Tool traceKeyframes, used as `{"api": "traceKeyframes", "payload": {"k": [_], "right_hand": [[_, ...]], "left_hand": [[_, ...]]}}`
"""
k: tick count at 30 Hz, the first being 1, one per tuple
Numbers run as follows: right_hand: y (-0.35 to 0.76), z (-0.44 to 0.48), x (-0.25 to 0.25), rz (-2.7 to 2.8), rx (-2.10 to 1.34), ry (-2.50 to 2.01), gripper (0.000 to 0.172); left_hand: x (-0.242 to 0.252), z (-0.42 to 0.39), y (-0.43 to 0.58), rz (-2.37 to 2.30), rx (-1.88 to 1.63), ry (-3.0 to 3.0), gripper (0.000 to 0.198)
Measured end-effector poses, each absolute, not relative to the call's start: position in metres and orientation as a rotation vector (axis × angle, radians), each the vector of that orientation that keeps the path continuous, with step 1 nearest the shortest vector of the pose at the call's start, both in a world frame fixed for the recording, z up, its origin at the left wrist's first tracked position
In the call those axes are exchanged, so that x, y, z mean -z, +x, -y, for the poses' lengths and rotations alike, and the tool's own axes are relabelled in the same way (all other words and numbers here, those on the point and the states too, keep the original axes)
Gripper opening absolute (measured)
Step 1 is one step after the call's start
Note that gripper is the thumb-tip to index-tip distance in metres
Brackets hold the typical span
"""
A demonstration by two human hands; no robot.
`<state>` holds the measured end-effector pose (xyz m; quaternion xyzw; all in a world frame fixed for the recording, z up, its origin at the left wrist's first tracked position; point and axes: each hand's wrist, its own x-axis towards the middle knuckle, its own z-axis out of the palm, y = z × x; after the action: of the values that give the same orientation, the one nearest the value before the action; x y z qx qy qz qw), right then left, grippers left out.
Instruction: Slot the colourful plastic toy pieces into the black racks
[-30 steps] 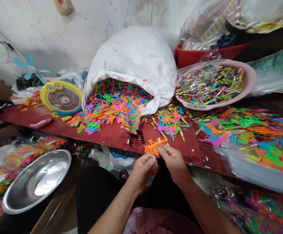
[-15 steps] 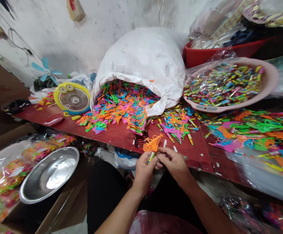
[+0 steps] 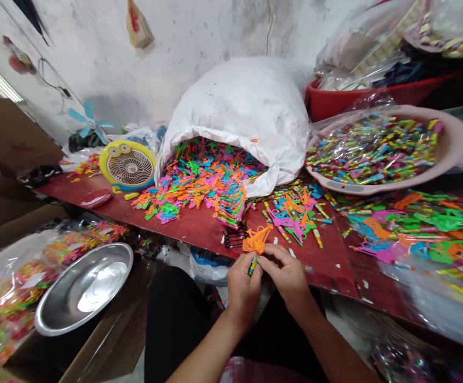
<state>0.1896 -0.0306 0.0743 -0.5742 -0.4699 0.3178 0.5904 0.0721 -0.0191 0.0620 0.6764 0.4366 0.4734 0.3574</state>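
**Orange piece (image 3: pixel 256 239) w/ patterned tube (image 3: pixel 252 265) at fingers, in front of white sack (image 3: pixel 239 101)**

Your L hand (image 3: pixel 244 282) has thumb & index pinched on the tube; the orange piece stands just beyond those fingertips, w/ the tube at its lower end. Your R hand (image 3: pixel 285 271) is bent in close beside the tube's top; can't tell if its fingers grip or only touch. Both hands are at the near side of the sack, approx. over the bench (image 3: pixel 191 229) edge.

Containers: sack lies on its side, mouth toward you, full of orange, green, pink & blue plastic pieces (image 3: pixel 205 181), some spilling out front. R of sack: pink tub (image 3: pixel 456 141) w/ lots of small patterned tubes, clear plastic over part. Behind tub, R of sack: red basin (image 3: pixel 330 101) w/ plastic bags & dark cloth. Well L of sack, toward you & below bench level: metal bowl (image 3: pixel 83 287).

Edges/room: bench front edge runs betw. sack & your lap. Red top shows as a strip betw. the sack's spill & that edge. Black grid (image 3: pixel 234 238) sits near the edge, in front of sack. Yellow fan (image 3: pixel 129 166) stands just L of sack; mixed pieces & tubes (image 3: pixel 295 210) lie front-R of it.
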Motion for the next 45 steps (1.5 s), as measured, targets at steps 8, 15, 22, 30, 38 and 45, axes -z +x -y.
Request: {"api": "traceKeyframes", "payload": {"k": [8,15,22,30,38,45], "right_hand": [[0.206,0.023,-0.084,1.033,-0.846,-1.318,0.029],[0.279,-0.013,-0.093,1.154,-0.568,-1.482,0.031],[0.322,-0.066,-0.092,1.412,-0.279,-1.799,0.03],[0.278,-0.028,-0.101,1.57,0.254,-1.735,0.035],[0.18,0.003,-0.068,1.928,0.017,-1.844,0.036],[0.205,-0.026,-0.056,1.92,-0.133,-1.654,0.043]], "left_hand": [[-0.056,0.019,0.067,-1.12,-1.229,1.835,0.026],[-0.051,-0.027,0.026,-1.581,-1.542,1.921,0.024],[-0.038,-0.07,0.016,-1.721,-1.213,2.18,0.024],[-0.015,-0.053,0.011,-1.562,-1.263,2.382,0.032],[-0.021,-0.007,0.033,-1.557,-1.185,2.583,0.036],[-0.024,0.017,0.063,-1.441,-1.081,2.694,0.037]]}}
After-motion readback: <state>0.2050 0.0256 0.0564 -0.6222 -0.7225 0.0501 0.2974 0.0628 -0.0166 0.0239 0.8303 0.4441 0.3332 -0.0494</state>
